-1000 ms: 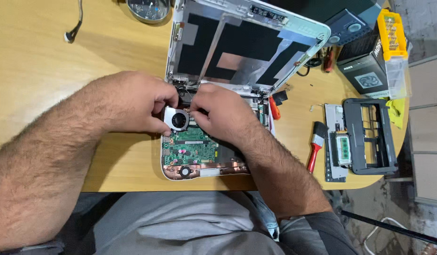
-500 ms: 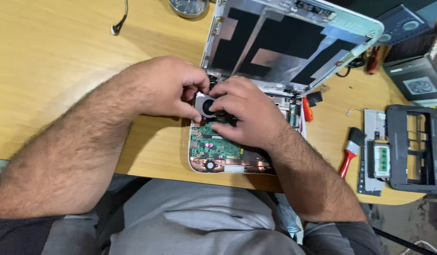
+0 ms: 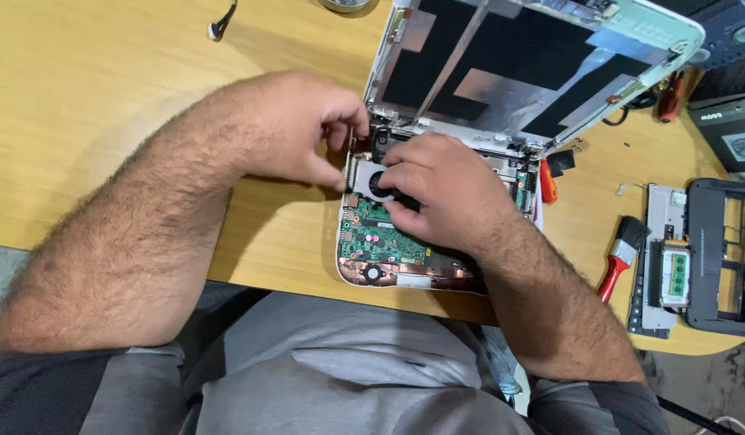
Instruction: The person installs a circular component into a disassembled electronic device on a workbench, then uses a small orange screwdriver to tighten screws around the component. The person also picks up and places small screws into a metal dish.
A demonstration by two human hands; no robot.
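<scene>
Over the opened laptop base [image 3: 388,258] both of my hands meet on a small grey cooling fan [image 3: 367,179] with a round dark hub. My right hand [image 3: 449,193] lies across it from the right, fingers curled down onto its top and near edge, and my left hand [image 3: 296,129] pinches in at its left side, thumb and fingertips closed against the fan's corner. The fan sits at the back left of the base, just in front of the hinge, above the green circuit board [image 3: 380,238] that shows below my right hand. Behind it the laptop lid [image 3: 533,72] stands tilted back, its inner side dark with strips of silver foil. Everything rests on a wooden table [image 3: 106,97]. To the right of the laptop lie a red-handled brush [image 3: 620,258] and, further right, a black plastic frame [image 3: 719,258] beside a grey panel [image 3: 661,258].
</scene>
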